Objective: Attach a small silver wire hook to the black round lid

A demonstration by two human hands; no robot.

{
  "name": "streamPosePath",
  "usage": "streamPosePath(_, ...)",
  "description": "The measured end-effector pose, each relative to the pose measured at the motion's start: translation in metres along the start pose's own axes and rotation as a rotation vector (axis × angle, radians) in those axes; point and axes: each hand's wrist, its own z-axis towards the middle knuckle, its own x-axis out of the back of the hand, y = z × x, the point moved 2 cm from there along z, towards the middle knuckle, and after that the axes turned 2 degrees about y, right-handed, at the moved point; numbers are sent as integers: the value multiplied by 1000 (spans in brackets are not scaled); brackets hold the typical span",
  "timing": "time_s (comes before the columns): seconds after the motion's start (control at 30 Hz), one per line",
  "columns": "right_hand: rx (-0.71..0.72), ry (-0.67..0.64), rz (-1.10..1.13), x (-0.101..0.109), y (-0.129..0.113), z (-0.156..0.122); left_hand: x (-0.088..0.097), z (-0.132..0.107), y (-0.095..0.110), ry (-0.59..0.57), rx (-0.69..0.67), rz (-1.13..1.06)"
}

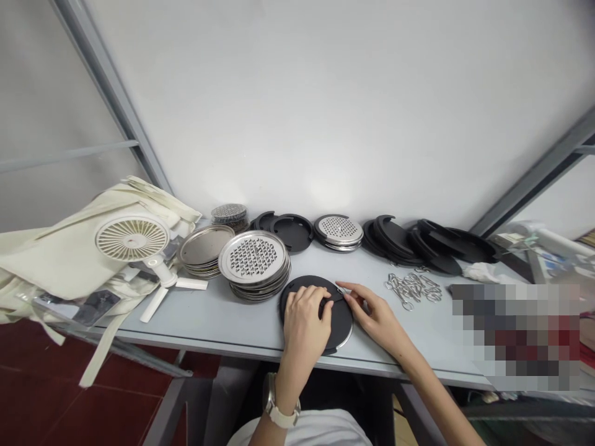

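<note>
A round black plastic disc (341,319) lies at the table's front edge, with a strip of metal rim showing at its lower right. My left hand (307,316) rests on top of it, fingers laid over the surface and thumb bent. At the disc's upper right edge, my right hand (372,313) pinches a small metal wire clip (341,290) between thumb and fingertips. Part of the clip is hidden by the fingers. Right of my hands is a loose pile of similar wire clips (413,288).
A stack of metal grater discs (253,257) stands to the left, beside plain metal discs (204,244). Behind are a perforated disc in a black holder (340,229) and several black holders (395,238). Far left are a white fan (133,237) and cream fabric (83,248).
</note>
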Motion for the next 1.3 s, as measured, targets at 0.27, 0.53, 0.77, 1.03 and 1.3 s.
streamPosePath(0.27, -21, -13, -19, -1, -1, 2, -2, 0, -1, 8, 0, -3)
streamPosePath(0.53, -19, -34, 16, 0, 0, 2, 0, 0, 0, 9, -2, 8)
streamPosePath(0.77, -20, -49, 34, 0, 0, 2, 0, 0, 0, 9, -4, 14)
streamPosePath(1.03, -7, -45, 27, -1, -1, 1, 0, 0, 0, 7, -14, 13)
streamPosePath(1.3, -4, -41, 32, 0, -3, 1, 0, 0, 0, 10, -20, 33)
